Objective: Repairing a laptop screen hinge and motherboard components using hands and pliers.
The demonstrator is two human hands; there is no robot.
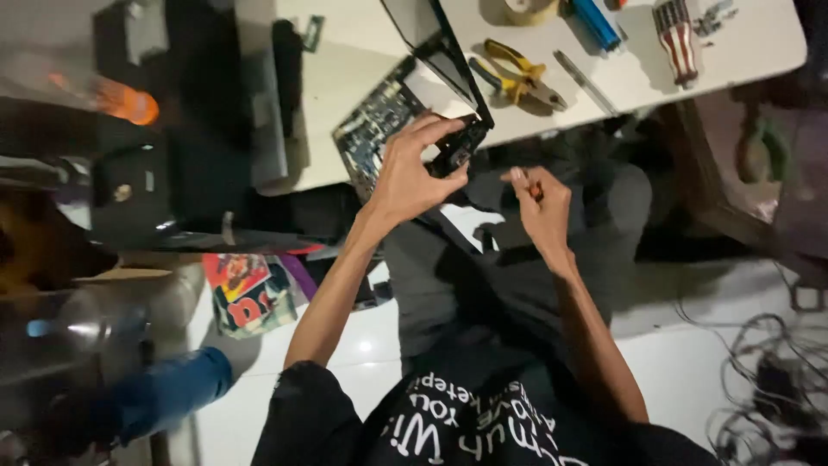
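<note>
- My left hand [412, 173] grips a small black part [460, 147] at the corner of the laptop [435, 52], fingers curled over it and thumb below; the hand hides most of the part, so I cannot tell its shape.
- My right hand [539, 203] is pinched narrow on a small thing with a reddish tip [535, 190], just right of the laptop's corner and apart from it; it is too small and blurred to name.
- The laptop stands open at the near edge of the white bench [345, 69], its lid tilted up and cut off by the top of the frame.
- A circuit board [375, 125] lies exposed in the laptop's base, half hidden behind my left hand.
- Right of the laptop lie yellow pliers [517, 78], then a grey screwdriver [585, 82].
- Farther right, a blue tool [597, 22] and a tape roll [528, 9] are cut off at the top edge.
- A striped handle [675, 39] lies beyond them, well right of the laptop.
- Left of the laptop, black boxes [172, 129] sit in shadow, hard to make out.
- Below the laptop, on the floor, a colourful packet [250, 293] lies left of my knee.
- Tangled cables [768, 380] lie far right of the laptop, blurred.
</note>
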